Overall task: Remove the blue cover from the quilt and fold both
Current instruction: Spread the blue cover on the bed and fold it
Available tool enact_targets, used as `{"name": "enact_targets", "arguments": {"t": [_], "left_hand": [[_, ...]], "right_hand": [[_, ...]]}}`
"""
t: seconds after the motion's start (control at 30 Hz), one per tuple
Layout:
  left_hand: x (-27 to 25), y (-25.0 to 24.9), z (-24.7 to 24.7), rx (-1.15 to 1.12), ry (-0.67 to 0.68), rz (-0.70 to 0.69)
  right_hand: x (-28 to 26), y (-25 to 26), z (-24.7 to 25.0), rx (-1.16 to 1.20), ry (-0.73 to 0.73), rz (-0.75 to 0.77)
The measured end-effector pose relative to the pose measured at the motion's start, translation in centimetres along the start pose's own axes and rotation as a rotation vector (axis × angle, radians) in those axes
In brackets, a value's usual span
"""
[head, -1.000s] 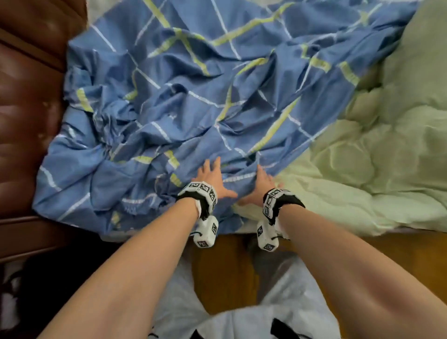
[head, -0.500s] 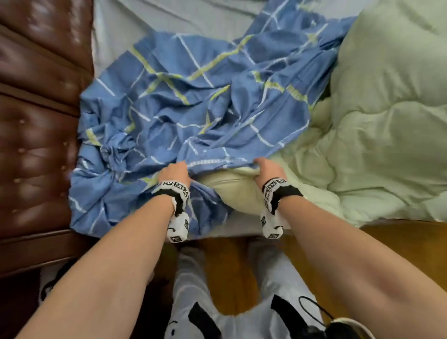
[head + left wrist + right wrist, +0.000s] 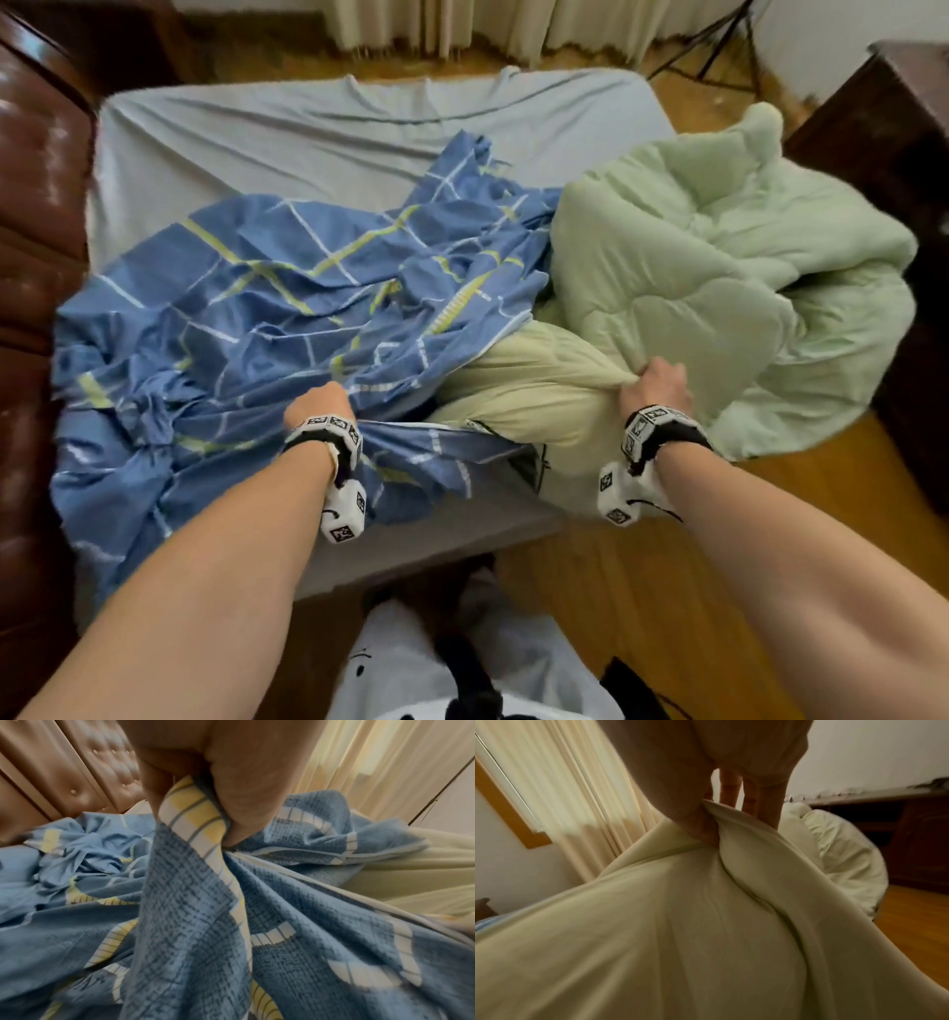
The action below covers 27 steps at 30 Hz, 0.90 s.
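The blue cover [image 3: 246, 308], checked with white and yellow lines, lies crumpled over the left half of the bed. My left hand [image 3: 319, 403] grips a bunched fold of it near the bed's front edge; the left wrist view shows the fingers [image 3: 231, 780] clenched on the blue cover [image 3: 205, 923]. The pale green quilt [image 3: 719, 267] is heaped on the right, its near part drawn out of the cover's opening. My right hand [image 3: 655, 385] pinches a fold of the quilt [image 3: 680, 923] between thumb [image 3: 700, 829] and fingers.
A grey sheeted mattress [image 3: 308, 139] shows behind the bedding. A brown padded headboard [image 3: 31, 231] stands at the left. A dark wooden cabinet [image 3: 883, 154] is at the right, with wooden floor [image 3: 667, 591] below and curtains [image 3: 462, 25] at the back.
Both hands went from lying flat on the bedding to gripping it. They have moved apart, the right one pulling the quilt to the right out of the cover. The view has drawn back.
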<state>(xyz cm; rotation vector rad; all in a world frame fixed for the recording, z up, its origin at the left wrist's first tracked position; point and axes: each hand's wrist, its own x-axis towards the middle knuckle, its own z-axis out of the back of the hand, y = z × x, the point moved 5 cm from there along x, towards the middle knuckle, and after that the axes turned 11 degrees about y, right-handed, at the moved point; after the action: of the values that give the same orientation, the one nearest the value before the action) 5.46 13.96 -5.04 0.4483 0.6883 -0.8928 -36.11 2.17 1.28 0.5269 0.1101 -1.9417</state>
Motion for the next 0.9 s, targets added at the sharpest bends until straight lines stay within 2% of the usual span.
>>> {"name": "enact_targets", "arguments": {"t": [0.1, 0.17, 0.23, 0.3, 0.33, 0.4, 0.43, 0.5, 0.57, 0.63, 0.73, 0.83, 0.87, 0.9], "left_hand": [[-0.1, 1.5, -0.5, -0.079, -0.025, 0.020], [-0.7, 2.1, -0.4, -0.157, -0.045, 0.032], [-1.6, 1.6, -0.7, -0.223, -0.057, 0.002], [-2.5, -1.0, -1.1, -0.181, -0.174, -0.149], [-3.1, -3.0, -1.6, -0.156, -0.206, -0.285], [-4.5, -7.7, -4.0, -0.086, -0.118, -0.534], [-4.9, -9.6, -5.4, -0.052, -0.048, -0.559], [-5.6, -12.4, -7.9, -0.076, 0.051, -0.502], [-6.1, -14.6, -9.3, -0.058, 0.088, -0.492], [-6.4, -16.2, -9.7, -0.143, 0.085, -0.527], [-7.7, -17.6, -7.9, -0.406, -0.019, -0.519], [-10.6, -18.6, -4.1, -0.532, -0.133, -0.508], [-11.5, -19.0, -2.7, -0.552, -0.159, -0.515], [-12.7, -19.5, -1.1, -0.546, -0.181, -0.519]], "right_hand": [[-1.5, 0.0, 0.9, -0.014, -0.055, -0.033], [-2.6, 0.2, 0.5, -0.005, -0.008, -0.048], [-3.4, 1.1, -0.1, 0.043, 0.062, 0.006], [-3.5, 2.8, -0.7, 0.063, 0.140, 0.116], [-3.5, 3.7, -0.8, 0.064, 0.176, 0.175], [-3.9, 5.4, -0.5, 0.121, 0.226, 0.289], [-4.0, 5.9, -0.1, 0.154, 0.234, 0.334], [-3.6, 5.7, 1.0, 0.195, 0.236, 0.388], [-2.3, 4.2, 1.9, 0.244, 0.256, 0.406], [-0.5, 2.2, 2.5, 0.282, 0.275, 0.433], [2.0, -1.1, 3.2, 0.274, 0.275, 0.467], [2.7, -3.5, 3.2, 0.253, 0.289, 0.461], [2.3, -3.5, 3.1, 0.258, 0.310, 0.507], [1.4, -3.0, 3.2, 0.242, 0.331, 0.614]]}}
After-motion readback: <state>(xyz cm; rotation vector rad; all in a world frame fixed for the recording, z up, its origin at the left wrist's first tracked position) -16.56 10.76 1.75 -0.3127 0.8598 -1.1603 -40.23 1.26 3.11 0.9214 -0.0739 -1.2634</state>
